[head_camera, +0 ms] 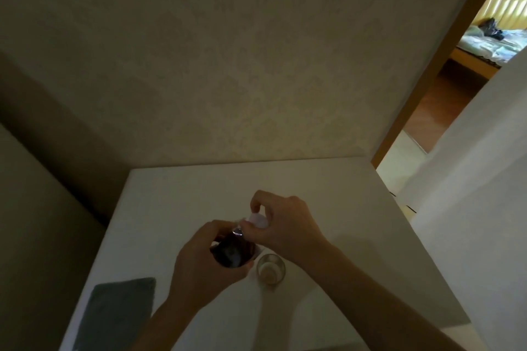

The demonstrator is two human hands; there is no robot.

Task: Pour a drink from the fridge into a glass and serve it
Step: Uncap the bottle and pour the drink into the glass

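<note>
While my left hand (199, 259) wraps the dark bottle (232, 251) above the table (328, 208), right hand (282, 225) pinches its white cap (258, 220); glass (271, 269) just beside; bottle likely slick, hold mid-body

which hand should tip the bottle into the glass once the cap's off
Left hand: its grip already wraps the dark bottle beside the glass. The right hand is busy pinching the white cap.

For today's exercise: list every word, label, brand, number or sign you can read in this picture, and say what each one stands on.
None can be read.
Bottle: dark, held in the left hand; no label text shows.
Cap: white, blank.
Glass: unmarked.
Grey cloth: plain.
</note>
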